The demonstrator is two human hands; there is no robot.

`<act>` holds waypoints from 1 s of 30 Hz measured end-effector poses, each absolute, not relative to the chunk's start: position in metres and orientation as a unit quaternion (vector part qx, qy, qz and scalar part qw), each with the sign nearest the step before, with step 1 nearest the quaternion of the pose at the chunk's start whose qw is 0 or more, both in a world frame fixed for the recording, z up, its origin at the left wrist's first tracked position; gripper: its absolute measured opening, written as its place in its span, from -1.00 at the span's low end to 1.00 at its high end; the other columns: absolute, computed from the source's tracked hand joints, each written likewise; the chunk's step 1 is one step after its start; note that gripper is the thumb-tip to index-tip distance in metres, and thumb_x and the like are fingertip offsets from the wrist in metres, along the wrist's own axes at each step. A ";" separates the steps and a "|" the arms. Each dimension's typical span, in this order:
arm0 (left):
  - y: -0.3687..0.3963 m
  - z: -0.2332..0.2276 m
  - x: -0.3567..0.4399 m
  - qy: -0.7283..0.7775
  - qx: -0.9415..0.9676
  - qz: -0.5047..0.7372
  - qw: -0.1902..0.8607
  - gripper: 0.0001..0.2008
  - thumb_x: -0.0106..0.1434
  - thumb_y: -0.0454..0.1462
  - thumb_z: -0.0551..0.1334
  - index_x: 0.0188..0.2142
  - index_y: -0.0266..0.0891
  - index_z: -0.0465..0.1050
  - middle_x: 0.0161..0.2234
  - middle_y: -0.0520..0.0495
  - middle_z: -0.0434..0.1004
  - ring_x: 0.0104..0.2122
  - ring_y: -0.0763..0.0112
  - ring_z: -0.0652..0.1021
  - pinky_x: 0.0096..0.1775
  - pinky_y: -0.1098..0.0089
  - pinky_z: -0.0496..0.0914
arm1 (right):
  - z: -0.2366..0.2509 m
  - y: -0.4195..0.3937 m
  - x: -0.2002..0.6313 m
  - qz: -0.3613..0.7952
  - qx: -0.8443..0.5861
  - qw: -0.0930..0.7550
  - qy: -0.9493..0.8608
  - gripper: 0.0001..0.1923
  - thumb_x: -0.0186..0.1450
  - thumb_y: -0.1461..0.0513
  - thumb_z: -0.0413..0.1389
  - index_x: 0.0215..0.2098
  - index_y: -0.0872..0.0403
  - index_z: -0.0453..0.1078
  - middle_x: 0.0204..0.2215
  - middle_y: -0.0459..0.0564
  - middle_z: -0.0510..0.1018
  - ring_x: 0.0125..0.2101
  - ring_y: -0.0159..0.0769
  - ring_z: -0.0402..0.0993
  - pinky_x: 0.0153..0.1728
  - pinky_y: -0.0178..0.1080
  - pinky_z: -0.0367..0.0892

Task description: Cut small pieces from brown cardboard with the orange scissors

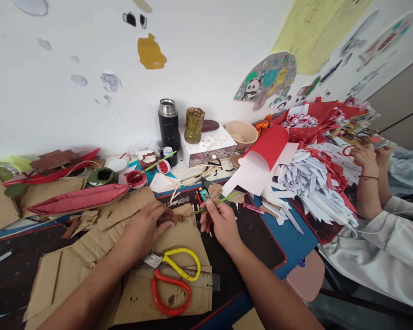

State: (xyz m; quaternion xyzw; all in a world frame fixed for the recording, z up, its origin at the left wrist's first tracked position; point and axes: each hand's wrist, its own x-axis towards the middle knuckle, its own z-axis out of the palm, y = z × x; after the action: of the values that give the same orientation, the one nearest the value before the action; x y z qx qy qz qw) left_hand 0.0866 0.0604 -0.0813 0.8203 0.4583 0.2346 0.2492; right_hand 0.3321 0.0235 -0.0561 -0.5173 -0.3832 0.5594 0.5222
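In my right hand is a thin paintbrush with a green handle, gripped between thumb and fingers. Its tip points left, at a small brown piece that the fingers of my left hand pinch over the cardboard. What that piece is I cannot make out, as my fingers partly cover it. Below my hands, scissors with one yellow and one red handle loop lie on paint-spotted cardboard. Just beyond my right hand sits a small green and red box.
Paint jars, one red and one green, stand behind a pink cardboard boat shape. Farther back are a black flask and a white drawer box. Paper strips pile up at right, near another person's hands.
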 end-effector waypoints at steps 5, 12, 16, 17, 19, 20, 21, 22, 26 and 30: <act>0.060 -0.080 0.087 0.455 0.822 0.230 0.256 -0.85 0.43 -0.14 0.27 -0.21 -0.11 0.58 -0.17 -0.12 0.65 -0.12 0.09 0.65 -0.02 0.16 0.52 | -0.056 0.023 0.332 0.561 -0.514 0.524 -0.383 -0.35 0.29 -0.33 0.29 -0.28 0.08 0.47 -0.60 -0.11 0.58 -0.72 -0.39 0.47 -0.73 -0.43 0.23; 0.059 -0.078 0.087 0.464 0.815 0.230 0.260 -0.83 0.42 -0.13 0.25 -0.20 -0.11 0.59 -0.17 -0.13 0.66 -0.13 0.08 0.65 -0.03 0.15 0.53 | -0.057 0.024 0.333 0.556 -0.522 0.525 -0.377 -0.35 0.28 -0.33 0.30 -0.29 0.09 0.48 -0.61 -0.13 0.56 -0.72 -0.41 0.46 -0.73 -0.44 0.22; 0.059 -0.077 0.088 0.469 0.811 0.231 0.263 -0.82 0.42 -0.12 0.25 -0.21 -0.11 0.59 -0.16 -0.13 0.66 -0.13 0.06 0.65 -0.04 0.14 0.52 | -0.056 0.025 0.336 0.545 -0.530 0.542 -0.359 -0.36 0.27 -0.32 0.31 -0.28 0.08 0.47 -0.61 -0.13 0.56 -0.73 -0.39 0.46 -0.75 -0.42 0.24; 0.059 -0.077 0.088 0.470 0.809 0.232 0.265 -0.82 0.42 -0.12 0.25 -0.21 -0.11 0.59 -0.16 -0.13 0.66 -0.13 0.06 0.65 -0.04 0.14 0.52 | -0.055 0.025 0.336 0.546 -0.528 0.542 -0.359 -0.36 0.27 -0.32 0.31 -0.28 0.08 0.47 -0.61 -0.12 0.56 -0.73 -0.38 0.47 -0.75 -0.42 0.24; 0.060 -0.076 0.088 0.467 0.808 0.233 0.273 -0.83 0.42 -0.12 0.26 -0.21 -0.10 0.60 -0.16 -0.12 0.66 -0.12 0.07 0.65 -0.02 0.14 0.52 | -0.055 0.025 0.335 0.552 -0.523 0.537 -0.365 -0.37 0.28 -0.31 0.31 -0.29 0.08 0.47 -0.61 -0.11 0.57 -0.73 -0.38 0.47 -0.74 -0.42 0.24; 0.060 -0.076 0.088 0.465 0.808 0.232 0.277 -0.83 0.42 -0.13 0.25 -0.21 -0.10 0.60 -0.16 -0.12 0.66 -0.12 0.07 0.66 -0.02 0.15 0.52 | -0.055 0.024 0.334 0.555 -0.520 0.534 -0.369 -0.37 0.29 -0.31 0.30 -0.28 0.09 0.47 -0.61 -0.11 0.57 -0.73 -0.39 0.47 -0.74 -0.43 0.23; 0.060 -0.075 0.088 0.463 0.808 0.231 0.281 -0.82 0.42 -0.13 0.25 -0.21 -0.10 0.60 -0.16 -0.12 0.67 -0.12 0.08 0.66 -0.01 0.15 0.51 | -0.055 0.024 0.334 0.559 -0.517 0.530 -0.373 -0.37 0.29 -0.31 0.30 -0.28 0.09 0.48 -0.61 -0.10 0.57 -0.73 -0.39 0.47 -0.74 -0.43 0.23; 0.060 -0.075 0.087 0.462 0.809 0.229 0.283 -0.82 0.43 -0.13 0.24 -0.21 -0.10 0.61 -0.16 -0.12 0.67 -0.12 0.08 0.66 -0.01 0.15 0.51 | -0.055 0.024 0.333 0.561 -0.517 0.527 -0.375 -0.37 0.29 -0.31 0.30 -0.28 0.09 0.48 -0.61 -0.10 0.57 -0.73 -0.39 0.47 -0.74 -0.44 0.22; 0.059 -0.075 0.087 0.466 0.809 0.227 0.276 -0.82 0.43 -0.13 0.25 -0.20 -0.11 0.60 -0.15 -0.12 0.67 -0.11 0.06 0.65 -0.01 0.14 0.51 | -0.056 0.025 0.334 0.553 -0.524 0.534 -0.367 -0.36 0.28 -0.31 0.31 -0.28 0.09 0.48 -0.61 -0.11 0.57 -0.73 -0.40 0.46 -0.74 -0.44 0.23; 0.059 -0.075 0.087 0.464 0.810 0.231 0.273 -0.84 0.42 -0.15 0.25 -0.20 -0.11 0.60 -0.17 -0.11 0.66 -0.13 0.08 0.65 -0.03 0.16 0.51 | -0.055 0.025 0.335 0.551 -0.523 0.543 -0.358 -0.37 0.28 -0.31 0.31 -0.28 0.08 0.46 -0.61 -0.12 0.57 -0.73 -0.39 0.47 -0.74 -0.43 0.24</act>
State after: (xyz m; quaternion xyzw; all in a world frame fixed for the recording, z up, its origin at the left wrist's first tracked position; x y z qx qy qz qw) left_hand 0.0871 0.0589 -0.0750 0.8103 0.4643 0.2311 0.2728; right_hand 0.3354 0.0253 -0.0555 -0.5226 -0.3581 0.5514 0.5428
